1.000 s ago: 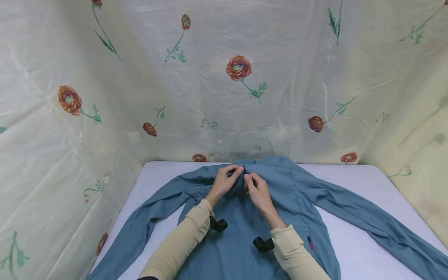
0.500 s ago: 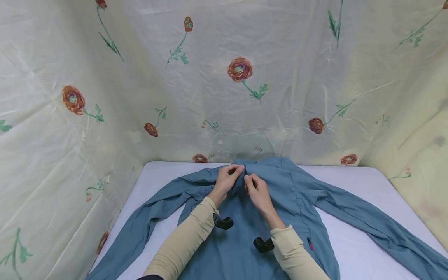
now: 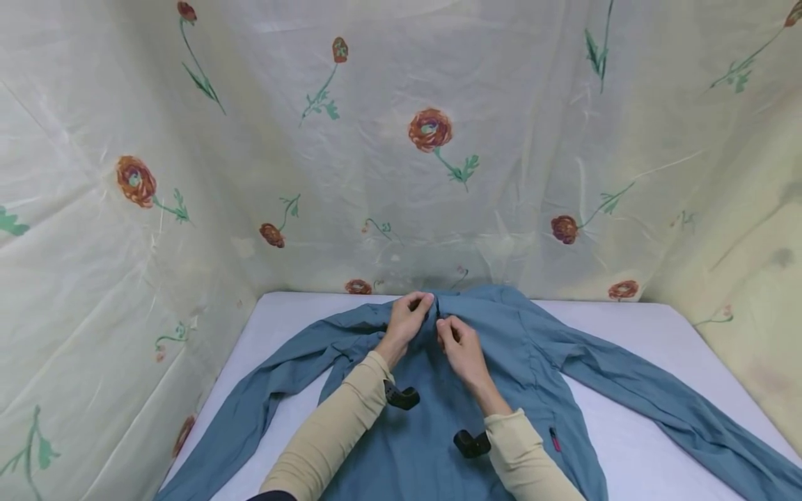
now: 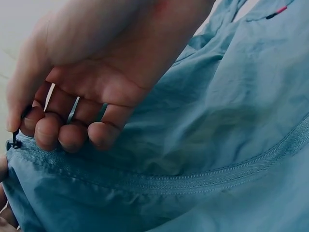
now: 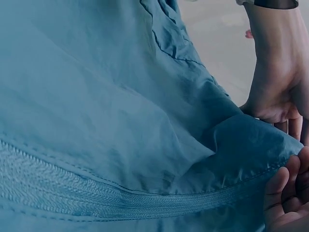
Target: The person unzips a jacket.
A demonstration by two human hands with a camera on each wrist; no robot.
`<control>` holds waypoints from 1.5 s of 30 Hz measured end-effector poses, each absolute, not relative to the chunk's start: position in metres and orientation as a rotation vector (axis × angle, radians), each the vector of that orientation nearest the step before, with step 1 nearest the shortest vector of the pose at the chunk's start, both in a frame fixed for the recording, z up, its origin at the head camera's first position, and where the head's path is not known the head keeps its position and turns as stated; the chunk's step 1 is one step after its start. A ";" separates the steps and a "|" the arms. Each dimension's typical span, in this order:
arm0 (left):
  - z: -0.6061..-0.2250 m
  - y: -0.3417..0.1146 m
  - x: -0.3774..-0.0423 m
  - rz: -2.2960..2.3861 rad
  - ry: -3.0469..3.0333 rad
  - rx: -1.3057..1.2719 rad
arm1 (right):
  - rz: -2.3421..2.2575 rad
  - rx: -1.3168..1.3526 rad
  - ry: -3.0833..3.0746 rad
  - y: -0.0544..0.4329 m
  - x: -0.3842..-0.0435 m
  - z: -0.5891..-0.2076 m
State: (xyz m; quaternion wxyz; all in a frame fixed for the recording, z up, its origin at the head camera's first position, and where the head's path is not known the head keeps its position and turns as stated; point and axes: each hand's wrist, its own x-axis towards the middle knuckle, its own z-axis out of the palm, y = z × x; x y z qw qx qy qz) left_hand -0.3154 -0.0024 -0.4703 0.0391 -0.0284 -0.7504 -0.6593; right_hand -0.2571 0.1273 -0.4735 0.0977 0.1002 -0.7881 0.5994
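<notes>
A blue jacket [image 3: 407,452] lies front up with its sleeves spread to both sides. At its collar my left hand [image 3: 403,325] pinches the cloth edge between thumb and forefinger. Just below and to the right, my right hand [image 3: 462,350] has curled fingers. In the left wrist view that right hand pinches a black zipper pull [image 4: 14,136] at the upper end of the zip. The blue zipper [image 4: 212,180] runs down the jacket front, its visible teeth meshed. My left fingertips show only partly at that view's left edge. In the right wrist view the left hand touches the collar edge.
The jacket covers much of a white table [image 3: 633,417]. A flower-printed curtain [image 3: 376,160] stands behind the table and along both sides. A pocket zipper with a red tab [image 3: 555,440] sits low on the jacket's right side.
My left wrist has shifted slightly right, its fingers staying at the collar. My right hand keeps its pinch with little movement. The head view has tilted slightly.
</notes>
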 end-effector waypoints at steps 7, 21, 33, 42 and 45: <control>-0.470 -0.001 -0.311 -2.011 -2.262 -0.082 | 1.806 0.315 -2.340 0.127 -0.245 -0.460; -0.474 -0.007 -0.316 -2.012 -2.191 0.079 | 1.751 0.382 -2.339 0.125 -0.249 -0.477; -0.467 -0.007 -0.318 -1.983 -2.239 0.038 | 1.756 0.360 -2.384 0.129 -0.242 -0.464; -0.470 -0.010 -0.321 -1.952 -2.251 0.030 | 1.739 0.412 -2.414 0.126 -0.222 -0.444; -0.471 -0.010 -0.320 -1.950 -2.247 0.032 | 1.751 0.406 -2.417 0.126 -0.221 -0.444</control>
